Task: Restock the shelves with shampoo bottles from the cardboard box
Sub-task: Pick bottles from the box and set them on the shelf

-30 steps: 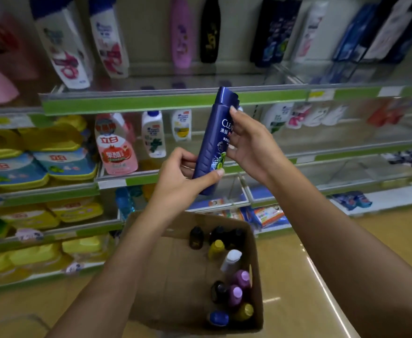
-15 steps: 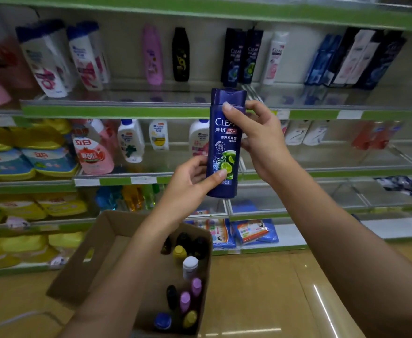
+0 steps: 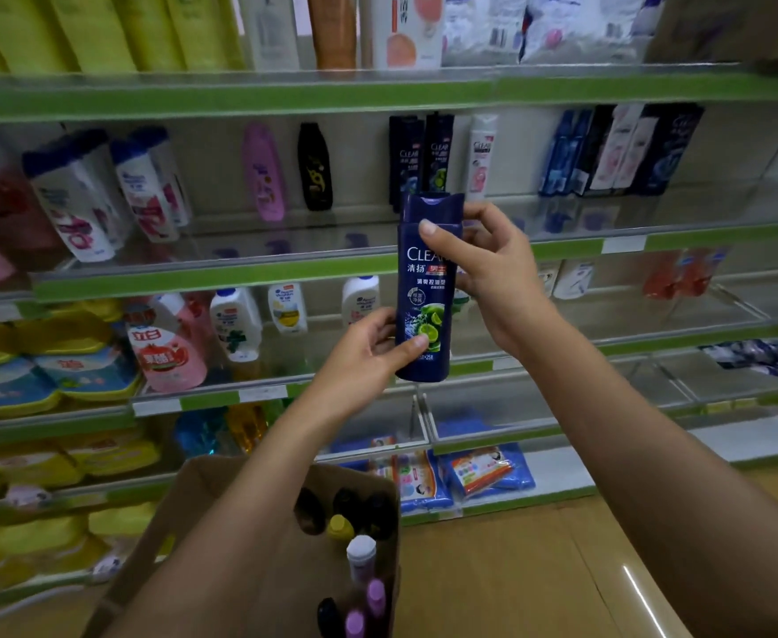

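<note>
The bottle (image 3: 426, 287) is upright in front of the shelf (image 3: 240, 274), above the box (image 3: 258, 522). Left hand (image 3: 364, 356) pinches its base; right hand (image 3: 484, 264) fingers grip the cap end. Probably rigid, slick plastic, moderately heavy: best gripped mid-body.

Glossy plastic shampoo bottle (image 3: 425, 287); matt cardboard box (image 3: 240, 568); shelf (image 3: 378, 241) seemingly glass.
</note>
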